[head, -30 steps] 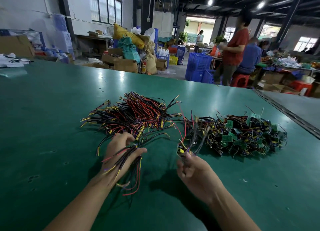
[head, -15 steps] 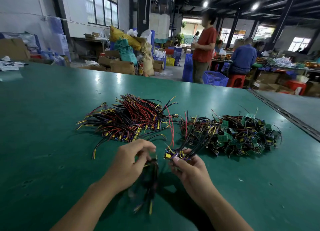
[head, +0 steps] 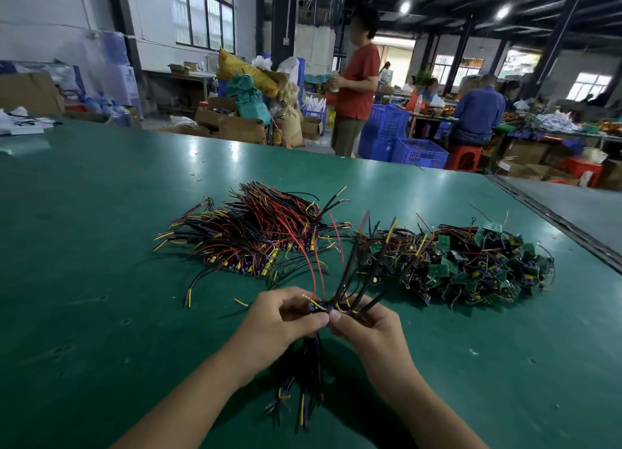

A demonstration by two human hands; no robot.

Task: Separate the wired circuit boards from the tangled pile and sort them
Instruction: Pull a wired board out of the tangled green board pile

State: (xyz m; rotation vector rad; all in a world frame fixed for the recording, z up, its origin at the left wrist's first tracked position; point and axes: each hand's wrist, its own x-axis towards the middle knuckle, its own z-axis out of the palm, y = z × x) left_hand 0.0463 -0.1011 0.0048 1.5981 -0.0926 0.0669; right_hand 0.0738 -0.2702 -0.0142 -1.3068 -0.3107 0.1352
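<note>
On the green table (head: 101, 280) lie two heaps. The left heap (head: 255, 236) is wired boards laid side by side, their red, black and yellow wires fanning outward. The right heap (head: 471, 267) is a tangle of small green circuit boards and wires. In front of both, my left hand (head: 282, 320) and my right hand (head: 367, 324) meet and together pinch a bunch of wired boards (head: 336, 305). Some of its wires stand up toward the tangle, others hang below my left hand (head: 308, 381).
A seam (head: 552, 213) crosses the table at the right, beyond the tangled heap. Behind the far edge stand cardboard boxes (head: 242, 125), blue crates (head: 417, 151) and a standing person in red (head: 356, 92); other people sit at benches further right.
My left hand lifted a bundle of wires from beside the sorted heap and came right to meet my right hand. My right hand drew its bunch back from the tangle. The person in red walked left.
</note>
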